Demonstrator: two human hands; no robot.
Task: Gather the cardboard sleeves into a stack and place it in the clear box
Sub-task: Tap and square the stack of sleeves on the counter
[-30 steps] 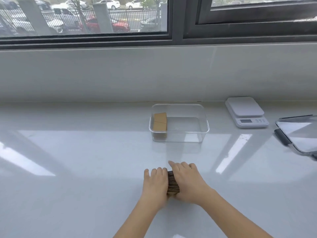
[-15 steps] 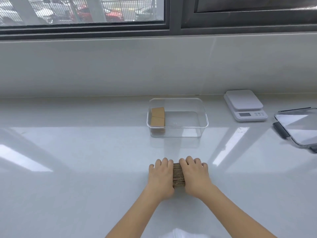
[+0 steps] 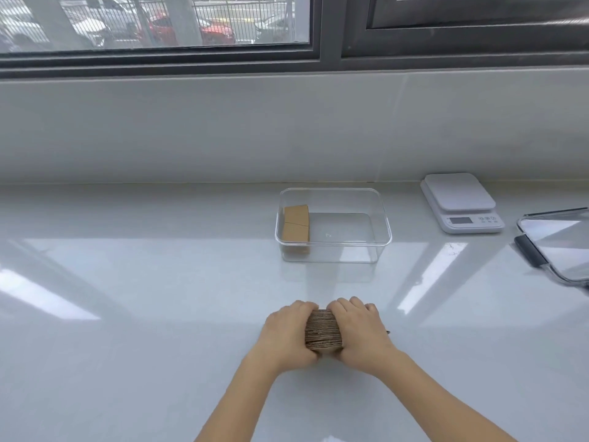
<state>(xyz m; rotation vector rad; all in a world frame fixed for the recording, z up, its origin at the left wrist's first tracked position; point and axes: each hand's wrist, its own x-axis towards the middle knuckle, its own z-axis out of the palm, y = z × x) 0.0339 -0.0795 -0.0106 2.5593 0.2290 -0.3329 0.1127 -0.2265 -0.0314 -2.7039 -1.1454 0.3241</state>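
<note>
The left hand and right hand press inward from either side, fingers curled over the stack of cardboard sleeves on the counter, likely to square its edges. Straight beyond the fingertips sits the clear box, sleeves already standing at its left end.

Brown ridged cardboard stack, clear box, white scale

A glossy white counter mirrors window light beneath a smooth, see-through plastic box. Matt brown cardboard sleeves show ribbed, corrugated edges. At far right, a kitchen scale looks smooth white plastic.
</note>
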